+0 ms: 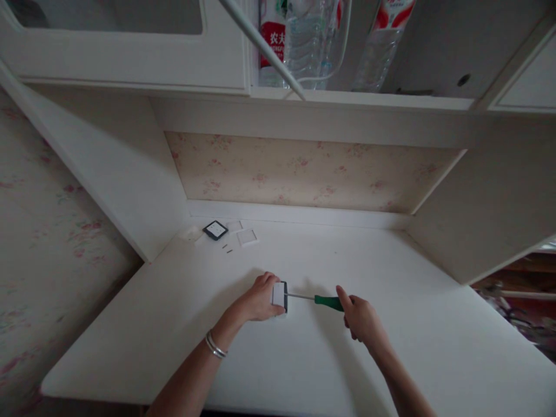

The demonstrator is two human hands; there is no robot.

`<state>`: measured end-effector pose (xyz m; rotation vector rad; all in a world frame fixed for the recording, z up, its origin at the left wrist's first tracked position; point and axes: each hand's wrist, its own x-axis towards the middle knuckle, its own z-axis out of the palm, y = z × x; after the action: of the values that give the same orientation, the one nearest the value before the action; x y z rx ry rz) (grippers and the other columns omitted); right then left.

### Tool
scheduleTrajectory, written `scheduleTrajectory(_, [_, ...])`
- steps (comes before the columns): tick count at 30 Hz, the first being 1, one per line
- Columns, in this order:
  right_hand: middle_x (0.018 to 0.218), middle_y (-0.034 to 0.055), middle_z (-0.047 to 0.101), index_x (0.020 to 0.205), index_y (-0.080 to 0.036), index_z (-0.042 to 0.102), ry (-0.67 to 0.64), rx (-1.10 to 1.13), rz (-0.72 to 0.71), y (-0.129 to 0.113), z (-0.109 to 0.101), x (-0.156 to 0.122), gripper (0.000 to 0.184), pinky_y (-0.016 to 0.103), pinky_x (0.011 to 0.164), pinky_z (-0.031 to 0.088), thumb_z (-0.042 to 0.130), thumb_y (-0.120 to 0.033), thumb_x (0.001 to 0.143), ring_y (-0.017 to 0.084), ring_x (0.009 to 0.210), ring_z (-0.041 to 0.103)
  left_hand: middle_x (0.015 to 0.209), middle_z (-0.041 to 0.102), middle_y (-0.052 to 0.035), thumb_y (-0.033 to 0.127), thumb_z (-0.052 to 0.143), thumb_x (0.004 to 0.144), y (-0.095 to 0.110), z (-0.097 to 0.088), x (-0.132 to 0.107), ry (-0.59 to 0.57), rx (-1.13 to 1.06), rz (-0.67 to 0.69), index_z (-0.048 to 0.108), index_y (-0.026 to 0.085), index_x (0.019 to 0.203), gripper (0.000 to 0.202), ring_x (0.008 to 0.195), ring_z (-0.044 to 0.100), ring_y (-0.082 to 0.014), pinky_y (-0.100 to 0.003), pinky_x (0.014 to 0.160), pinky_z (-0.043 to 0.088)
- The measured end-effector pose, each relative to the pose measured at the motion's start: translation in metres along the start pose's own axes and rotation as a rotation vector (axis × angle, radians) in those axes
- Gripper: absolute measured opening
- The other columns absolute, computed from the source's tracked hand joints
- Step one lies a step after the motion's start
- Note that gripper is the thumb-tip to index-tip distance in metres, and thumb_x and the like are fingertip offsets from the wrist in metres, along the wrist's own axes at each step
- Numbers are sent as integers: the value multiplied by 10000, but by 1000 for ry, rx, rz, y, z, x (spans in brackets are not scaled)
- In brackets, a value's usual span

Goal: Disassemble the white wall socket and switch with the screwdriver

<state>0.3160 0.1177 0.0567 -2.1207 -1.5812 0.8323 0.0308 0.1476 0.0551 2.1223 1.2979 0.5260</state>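
My left hand (260,298) is closed around a small white square switch unit with a dark frame (280,295), holding it on edge on the white desk (304,359). A silver bracelet circles that wrist. My right hand (362,321) grips a screwdriver by its green handle (329,302). The thin metal shaft points left and its tip meets the side of the switch unit.
At the back left of the desk lie a dark-framed square part (215,230), a white square plate (247,237), another white piece (193,234) and two tiny screws (227,248). Water bottles (304,40) stand on the shelf above. Floral wallpaper lines the back wall.
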Motion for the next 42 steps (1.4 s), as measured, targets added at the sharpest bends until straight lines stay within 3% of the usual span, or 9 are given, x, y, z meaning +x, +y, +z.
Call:
scheduleTrajectory(4, [461, 13, 565, 689, -179, 541, -41, 137, 106, 0, 12, 0, 569, 235, 309, 363, 275, -639, 893, 137, 294, 515, 1155, 517, -78, 300, 789, 597, 3, -2, -1, 18, -7, -3, 535, 184, 1126, 598, 1095, 482, -254, -346, 977, 402])
scheduleTrajectory(10, [479, -5, 559, 679, -189, 516, 17, 293, 50, 0, 13, -2, 553, 231, 326, 384, 342, -682, 858, 134, 323, 524, 1178, 537, -68, 314, 793, 623, 0, -3, -6, 40, -42, 37, 541, 203, 1156, 601, 1125, 491, -256, -358, 1001, 393])
scheduleTrajectory(17, [532, -15, 567, 765, -185, 557, 141, 511, -29, -8, 5, -11, 509, 240, 383, 405, 447, -678, 829, 141, 406, 547, 1273, 532, -84, 391, 693, 767, -10, -3, -12, 260, -129, 18, 488, 197, 1258, 567, 1180, 499, -233, -364, 1042, 383])
scheduleTrajectory(22, [526, -11, 572, 823, -184, 578, 159, 483, -69, -25, -3, -21, 507, 246, 409, 396, 435, -670, 840, 146, 420, 537, 1337, 501, -93, 448, 665, 780, -51, -24, -26, 401, 41, -76, 483, 198, 1305, 610, 1260, 441, -248, -392, 1099, 333])
scheduleTrajectory(28, [543, 5, 607, 883, -211, 610, 219, 207, -239, -50, -7, -33, 473, 261, 492, 406, 409, -639, 873, 175, 486, 580, 1309, 553, -127, 439, 622, 783, -127, -68, -53, 346, 318, -224, 549, 141, 1253, 561, 1244, 477, -276, -406, 1085, 359])
scheduleTrajectory(32, [690, 25, 679, 895, -233, 611, 324, 6, -414, -65, -9, -43, 444, 265, 541, 398, 385, -616, 901, 191, 578, 623, 1273, 589, -138, 392, 625, 751, -155, -86, -66, 271, 424, -247, 606, 133, 1186, 507, 1218, 509, -304, -414, 1065, 384])
scheduleTrajectory(36, [734, 26, 692, 902, -232, 604, 390, -165, -530, -77, -8, -50, 440, 266, 515, 363, 355, -594, 927, 200, 566, 634, 1323, 544, -155, 388, 624, 773, -133, -82, -67, 259, 449, -196, 611, 132, 1187, 488, 1271, 456, -311, -435, 1089, 354])
scheduleTrajectory(39, [736, 30, 692, 896, -225, 610, 417, -237, -584, -84, -7, -55, 449, 264, 480, 327, 341, -581, 939, 194, 528, 628, 1401, 470, -108, 429, 590, 833, -88, -70, -61, 271, 341, -42, 544, 195, 1282, 509, 1305, 413, -259, -403, 1106, 337])
scheduleTrajectory(42, [741, 42, 694, 898, -224, 621, 414, -267, -587, -87, -5, -58, 476, 266, 472, 319, 318, -588, 942, 194, 521, 628, 1438, 428, -68, 491, 663, 774, -44, -52, -51, 126, 202, 58, 450, 261, 1365, 669, 1315, 397, -250, -383, 1100, 347])
